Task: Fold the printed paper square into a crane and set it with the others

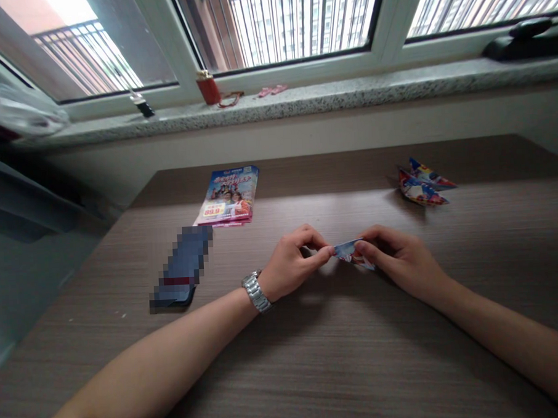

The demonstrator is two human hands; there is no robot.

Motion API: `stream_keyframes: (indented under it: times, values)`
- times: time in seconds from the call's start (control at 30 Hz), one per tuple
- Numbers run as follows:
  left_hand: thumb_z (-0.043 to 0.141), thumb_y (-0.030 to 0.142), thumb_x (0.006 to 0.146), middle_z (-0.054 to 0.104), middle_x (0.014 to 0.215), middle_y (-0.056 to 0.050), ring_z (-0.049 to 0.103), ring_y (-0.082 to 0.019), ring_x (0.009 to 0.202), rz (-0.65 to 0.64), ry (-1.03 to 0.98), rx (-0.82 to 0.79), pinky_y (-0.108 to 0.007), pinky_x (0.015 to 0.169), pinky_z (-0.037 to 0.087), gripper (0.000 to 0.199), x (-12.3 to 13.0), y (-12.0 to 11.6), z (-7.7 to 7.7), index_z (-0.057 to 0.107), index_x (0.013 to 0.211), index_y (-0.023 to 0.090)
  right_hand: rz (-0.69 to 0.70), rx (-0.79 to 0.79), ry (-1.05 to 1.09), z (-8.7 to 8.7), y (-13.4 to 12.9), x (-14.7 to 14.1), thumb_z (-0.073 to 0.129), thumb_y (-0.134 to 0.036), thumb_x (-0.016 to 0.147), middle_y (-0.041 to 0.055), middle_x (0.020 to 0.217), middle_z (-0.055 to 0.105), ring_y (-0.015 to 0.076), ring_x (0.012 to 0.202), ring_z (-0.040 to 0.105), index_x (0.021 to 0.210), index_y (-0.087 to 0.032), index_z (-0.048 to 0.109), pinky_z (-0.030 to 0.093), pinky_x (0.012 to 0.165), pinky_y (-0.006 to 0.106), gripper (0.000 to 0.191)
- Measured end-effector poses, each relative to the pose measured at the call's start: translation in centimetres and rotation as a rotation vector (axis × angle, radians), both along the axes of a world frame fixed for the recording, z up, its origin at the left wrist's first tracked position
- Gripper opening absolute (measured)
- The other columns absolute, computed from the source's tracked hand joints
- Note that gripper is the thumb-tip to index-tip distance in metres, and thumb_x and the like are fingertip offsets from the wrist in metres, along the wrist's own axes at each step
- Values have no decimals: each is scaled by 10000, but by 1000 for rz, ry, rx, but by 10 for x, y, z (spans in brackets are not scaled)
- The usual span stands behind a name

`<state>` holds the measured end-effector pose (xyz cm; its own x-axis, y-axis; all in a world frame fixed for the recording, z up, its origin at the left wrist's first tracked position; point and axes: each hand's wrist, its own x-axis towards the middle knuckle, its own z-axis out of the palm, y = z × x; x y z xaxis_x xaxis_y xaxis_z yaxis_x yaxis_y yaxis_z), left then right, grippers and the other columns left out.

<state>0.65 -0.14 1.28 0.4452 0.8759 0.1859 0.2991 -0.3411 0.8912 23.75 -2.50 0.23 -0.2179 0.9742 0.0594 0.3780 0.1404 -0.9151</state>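
Between my two hands is a small folded piece of printed paper [348, 250], blue and white with some red. My left hand [300, 260], with a metal watch at the wrist, pinches its left corner between thumb and forefinger. Its right part is gripped by my right hand [396, 259], the thumb lying on top and the other fingers partly hidden behind. The paper is held just over the wooden table [285, 356]. Beyond my right hand stands a folded paper figure [421, 185] with pointed tips, in colourful print.
A stack of printed flyers [232, 195] lies at the back left, with a blurred-out phone [182, 268] nearer me. Along the stone windowsill [348, 95] stand a red lighter-like object [208, 89], a small black-and-clear item [142, 105] and pink pieces [272, 91].
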Motion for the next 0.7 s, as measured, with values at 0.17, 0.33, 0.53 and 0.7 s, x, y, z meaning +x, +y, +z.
stream_keyframes:
  times: [0.17,0.33,0.53,0.7]
  values:
    - [677,255,872,627,814,-25,566,-126,759,-5,26,23,-235,689,424,147,0,-2,1,654,788,137,11,24,-33,2,-1,-1,607,-490,906,7,727,693,172,642,615,871,-226,675,458,576,283,274]
    - [673,302,890,632,938,-51,592,-150,883,-124,19,38,-261,816,458,160,2,-2,0,672,884,143,36,48,-57,5,-2,-2,596,-483,915,8,725,686,169,636,611,888,-224,668,456,572,281,271]
    - [669,308,896,623,947,-53,589,-150,881,-150,-1,3,-258,820,462,170,1,1,-2,672,840,148,65,43,-50,6,-4,-5,592,-465,926,15,733,695,166,632,612,889,-226,666,462,566,279,254]
    - [677,323,885,613,884,-38,573,-134,798,-142,17,-33,-236,724,444,203,0,2,-2,682,790,144,78,35,-47,5,-3,-6,595,-463,925,22,763,709,171,652,616,892,-231,671,470,581,285,246]
